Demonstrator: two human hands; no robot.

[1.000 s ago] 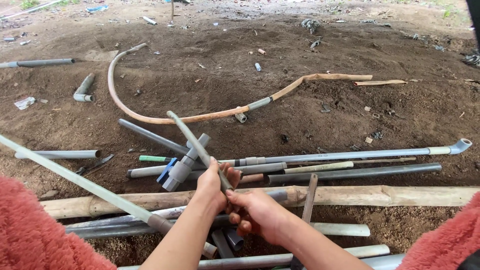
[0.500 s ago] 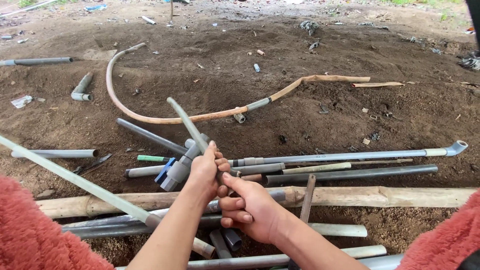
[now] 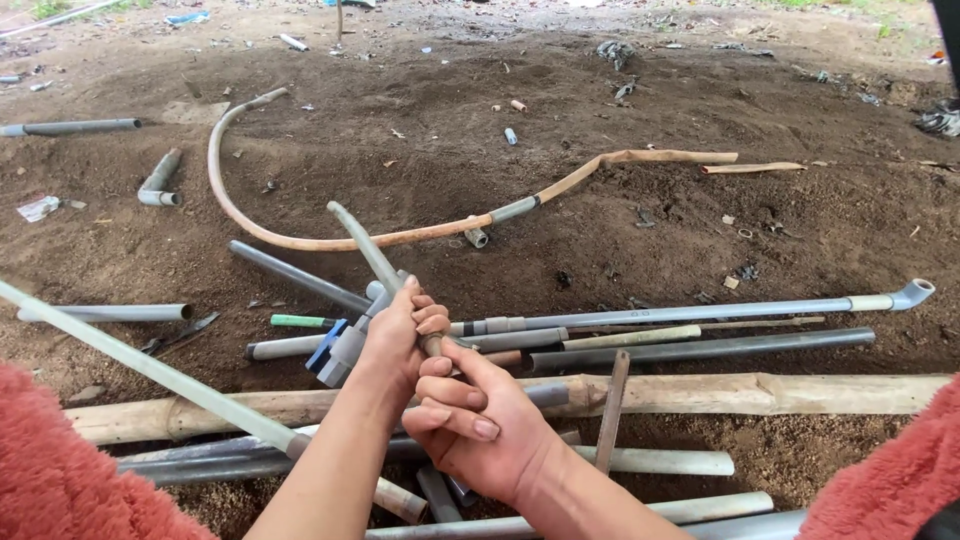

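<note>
Thin grey pipe point(image 3: 362, 243): gripped at its lower end by left hand point(image 3: 398, 338) and right hand point(image 3: 478, 425), both closed, stacked together; lower end hidden inside fists. Beneath: pipe pile point(image 3: 690, 345) on dirt ground point(image 3: 640, 230), near edge cut off.

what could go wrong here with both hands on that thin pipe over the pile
1. The thin grey pipe sticks up and away from the left hand and right hand; its free end could swing or snap if it is bent hard.
2. Loose pipes lie crisscrossed below, including the long pale pipe and a valve fitting with a blue handle; a tug might shift them or pinch the fingers.
3. The soil looks soft and littered, so footing may be poor.
</note>
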